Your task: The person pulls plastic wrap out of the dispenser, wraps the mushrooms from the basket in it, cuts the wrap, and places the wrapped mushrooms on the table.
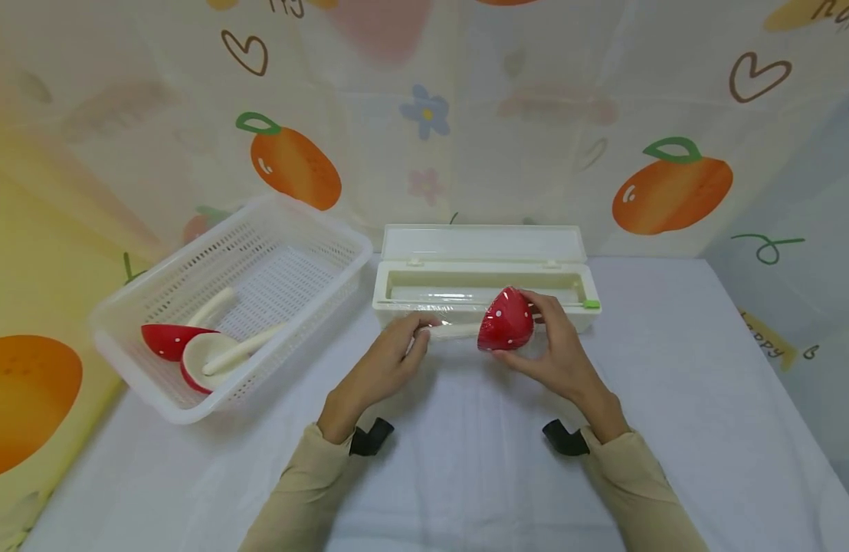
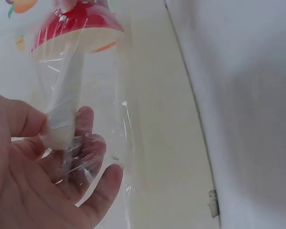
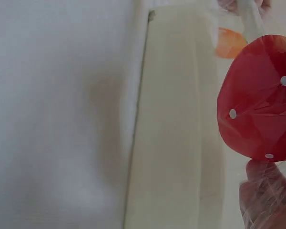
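A mushroom-shaped ladle, its red bowl point(image 1: 506, 320) dotted white, is held level in front of the cling film box point(image 1: 411, 285). Clear cling film point(image 2: 97, 81) covers it. My left hand point(image 1: 386, 360) pinches the tip of the white handle point(image 2: 66, 102) together with bunched film. My right hand point(image 1: 558, 345) grips the bowl between thumb and fingers. In the right wrist view, the bowl's outer side point(image 3: 257, 102) faces the camera and part of that hand lies outside the frame. The box's lid point(image 1: 483, 244) stands raised at the back.
To the left, a white perforated basket point(image 1: 355, 264) holds a ladle lying on its side point(image 1: 165, 341) and another with its pale inside up point(image 1: 200, 354). A green slider point(image 1: 591, 304) sits at the box's right end. A printed cloth point(image 1: 521, 153) hangs behind the table.
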The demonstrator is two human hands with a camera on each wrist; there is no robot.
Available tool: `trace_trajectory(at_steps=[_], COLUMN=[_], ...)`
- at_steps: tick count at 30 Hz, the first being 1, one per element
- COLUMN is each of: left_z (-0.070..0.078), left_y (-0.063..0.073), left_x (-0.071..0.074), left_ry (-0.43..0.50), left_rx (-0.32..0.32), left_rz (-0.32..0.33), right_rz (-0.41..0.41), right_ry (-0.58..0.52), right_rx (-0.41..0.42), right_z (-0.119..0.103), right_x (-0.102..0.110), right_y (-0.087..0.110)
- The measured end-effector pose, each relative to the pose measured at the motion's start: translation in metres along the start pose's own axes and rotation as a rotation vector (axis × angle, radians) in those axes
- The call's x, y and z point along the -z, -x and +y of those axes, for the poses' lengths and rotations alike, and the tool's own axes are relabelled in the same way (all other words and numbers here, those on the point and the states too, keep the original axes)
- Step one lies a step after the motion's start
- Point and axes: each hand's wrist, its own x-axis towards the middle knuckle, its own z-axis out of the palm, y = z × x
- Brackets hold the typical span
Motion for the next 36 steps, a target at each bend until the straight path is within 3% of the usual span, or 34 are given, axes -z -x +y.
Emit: trace_trajectory(at_steps=[8, 14, 19, 29, 36], left_z=[0.01, 0.017, 0.024, 0.034, 0.04], left_y=[-0.012, -0.02, -0.025, -0.03, -0.024], left_x=[0.006, 0.01, 0.014, 0.022, 0.028], left_ry=[-0.059, -0.022, -0.005, 0.036, 0.049], left_rx=[-0.083, -0.079, -0.06, -0.134, -0.101], left_rz=[0.094, 0.138, 0.162, 0.235, 0.212], right_rz=[-0.024, -0.005, 0.033, 0.098, 0.104], right_ry=[-0.017, -0.042, -0.035, -0.075, -0.066], right_rx=[-0.089, -0.133, -0.128, -0.108, -0.097], right_z=[-0.008, -0.013, -0.019, -0.037, -0.046], right_x=[0.009, 0.016, 0.022, 0.033, 0.039], right_y=[-0.016, -0.024, -0.032, -0.04, -0.033])
